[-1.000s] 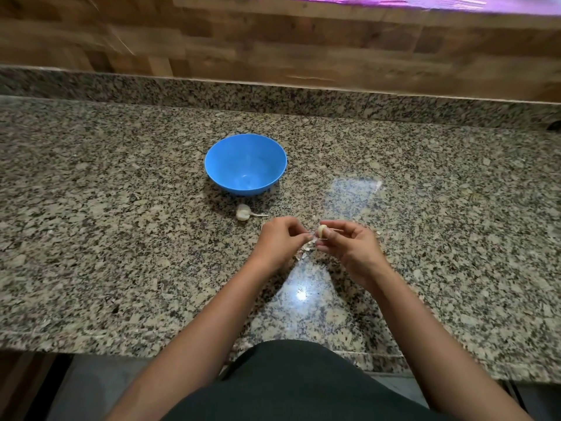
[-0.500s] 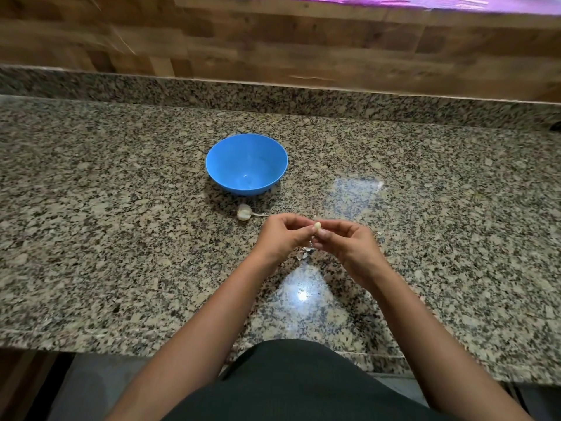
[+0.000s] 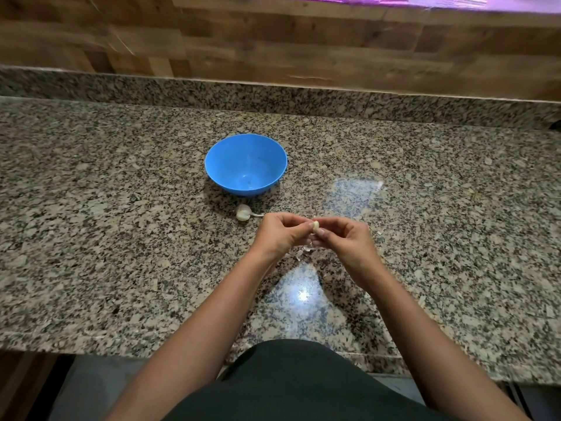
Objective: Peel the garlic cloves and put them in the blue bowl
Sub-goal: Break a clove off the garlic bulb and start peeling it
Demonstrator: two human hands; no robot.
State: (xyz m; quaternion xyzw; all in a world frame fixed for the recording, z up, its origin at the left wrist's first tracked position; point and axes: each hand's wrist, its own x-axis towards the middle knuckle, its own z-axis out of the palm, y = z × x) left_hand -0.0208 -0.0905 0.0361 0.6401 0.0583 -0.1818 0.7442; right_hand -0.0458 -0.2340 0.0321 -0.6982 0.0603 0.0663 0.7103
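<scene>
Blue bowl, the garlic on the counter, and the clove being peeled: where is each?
blue bowl (image 3: pixel 212 165): head view, left rim.
garlic on the counter (image 3: pixel 243 212): head view, its rounded body.
clove (image 3: pixel 315 226): head view, bare tip between fingertips.

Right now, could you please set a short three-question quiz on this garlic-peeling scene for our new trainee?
1. True or false: the blue bowl already holds peeled cloves.
2. Which hands pinch the garlic clove? A) left hand only B) right hand only C) both
3. What lies on the granite counter just in front of the bowl, on the person's side?

Key: 1. False, it looks empty. 2. C. 3. The remaining garlic piece with its stem.
</scene>
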